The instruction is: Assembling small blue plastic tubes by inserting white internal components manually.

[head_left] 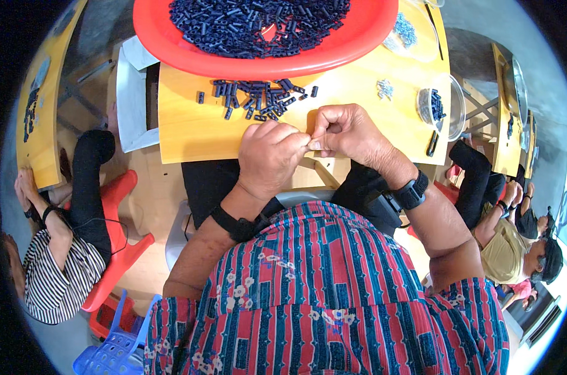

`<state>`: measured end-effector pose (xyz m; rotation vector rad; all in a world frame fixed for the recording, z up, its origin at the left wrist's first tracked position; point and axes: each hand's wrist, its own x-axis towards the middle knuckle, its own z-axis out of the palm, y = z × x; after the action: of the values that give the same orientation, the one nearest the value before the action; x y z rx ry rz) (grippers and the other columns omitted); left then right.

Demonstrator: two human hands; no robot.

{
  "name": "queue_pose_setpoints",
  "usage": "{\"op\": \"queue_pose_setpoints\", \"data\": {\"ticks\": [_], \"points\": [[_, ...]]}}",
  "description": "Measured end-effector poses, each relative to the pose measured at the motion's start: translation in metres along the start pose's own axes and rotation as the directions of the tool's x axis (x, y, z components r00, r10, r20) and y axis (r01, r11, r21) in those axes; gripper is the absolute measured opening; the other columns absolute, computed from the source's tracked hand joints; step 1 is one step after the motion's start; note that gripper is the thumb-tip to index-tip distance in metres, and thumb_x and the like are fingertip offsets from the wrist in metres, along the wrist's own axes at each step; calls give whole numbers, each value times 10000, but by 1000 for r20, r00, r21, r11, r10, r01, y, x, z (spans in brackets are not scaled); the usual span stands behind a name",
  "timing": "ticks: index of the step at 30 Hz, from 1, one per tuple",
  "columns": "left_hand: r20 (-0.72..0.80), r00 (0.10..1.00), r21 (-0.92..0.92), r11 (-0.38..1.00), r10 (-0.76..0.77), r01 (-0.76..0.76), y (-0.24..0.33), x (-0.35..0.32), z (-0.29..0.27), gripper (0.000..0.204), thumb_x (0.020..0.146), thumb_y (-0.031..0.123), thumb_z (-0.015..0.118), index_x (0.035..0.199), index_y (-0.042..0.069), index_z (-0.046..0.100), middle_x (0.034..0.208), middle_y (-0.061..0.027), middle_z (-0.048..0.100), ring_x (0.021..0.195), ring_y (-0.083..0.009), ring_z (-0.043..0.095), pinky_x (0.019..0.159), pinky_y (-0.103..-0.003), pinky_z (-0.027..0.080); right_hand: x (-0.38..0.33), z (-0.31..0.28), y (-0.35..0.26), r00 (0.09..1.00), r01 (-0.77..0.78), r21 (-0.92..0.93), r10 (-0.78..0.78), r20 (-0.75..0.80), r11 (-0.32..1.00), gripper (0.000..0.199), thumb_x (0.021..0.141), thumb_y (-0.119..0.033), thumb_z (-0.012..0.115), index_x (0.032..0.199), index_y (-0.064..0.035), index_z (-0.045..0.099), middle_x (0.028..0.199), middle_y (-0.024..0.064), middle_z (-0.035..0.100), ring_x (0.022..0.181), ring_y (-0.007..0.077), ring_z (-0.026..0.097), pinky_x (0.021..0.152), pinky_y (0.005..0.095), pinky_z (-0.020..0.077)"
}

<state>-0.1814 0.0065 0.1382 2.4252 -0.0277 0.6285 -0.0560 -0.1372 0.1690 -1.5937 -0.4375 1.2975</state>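
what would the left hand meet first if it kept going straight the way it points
Most likely the right hand: the left hand points toward it and the two seem to meet, though depth is unclear.

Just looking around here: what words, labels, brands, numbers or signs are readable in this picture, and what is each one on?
None: no text here can be read.
Red tray: no lettering shows on its visible rim.
Small dark pieces: any marking would be too small to read.
Black wristbands: any marking is too small to make out.
Patterned shirt: stripes and flowers, no letters that I can see.
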Motion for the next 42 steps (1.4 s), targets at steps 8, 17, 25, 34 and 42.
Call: {"op": "queue_pose_setpoints", "data": {"ticks": [8,17,25,34,42], "points": [[9,999,-27,998,-49,50,-3,12,8,124,668,164,734,703,121,623,701,-2,584,699,-226,567,620,-360,411,7,-8,-3,999,-10,-27,9,-38,1000,133,811,11,675,763,-35,560,720,1,607,639,65,599,597,195,515],[76,968,-245,937,-238,250,-13,21,10,101,680,156,727,720,79,675,698,-55,615,684,-244,590,633,-356,459,14,-17,26,894,435,-123,-444,-56,892,249,817,45,625,1043,-51,670,826,13,609,727,69,607,656,215,517],[346,805,-587,558,-482,587,-8,11,-8,74,804,69,667,800,-4,677,701,24,595,642,-46,495,592,-204,402,13,3,31,920,379,273,-392,-8,884,166,839,39,609,995,-13,636,870,42,646,767,102,630,712,241,539],[-85,968,-594,792,-235,140,19,19,-106,32,818,71,613,808,49,592,797,-37,546,737,-133,509,664,-254,425,-34,-44,9,646,554,-84,-491,-584,828,100,821,46,609,896,-20,613,825,62,649,690,139,638,613,277,531],[-144,874,-877,350,464,-330,87,35,-230,354,799,358,695,1108,244,565,756,74,497,761,-85,461,705,-259,367,-58,-188,25,295,167,-452,-482,-825,876,245,725,-35,718,962,-6,661,818,88,685,661,141,636,624,259,509]]}}
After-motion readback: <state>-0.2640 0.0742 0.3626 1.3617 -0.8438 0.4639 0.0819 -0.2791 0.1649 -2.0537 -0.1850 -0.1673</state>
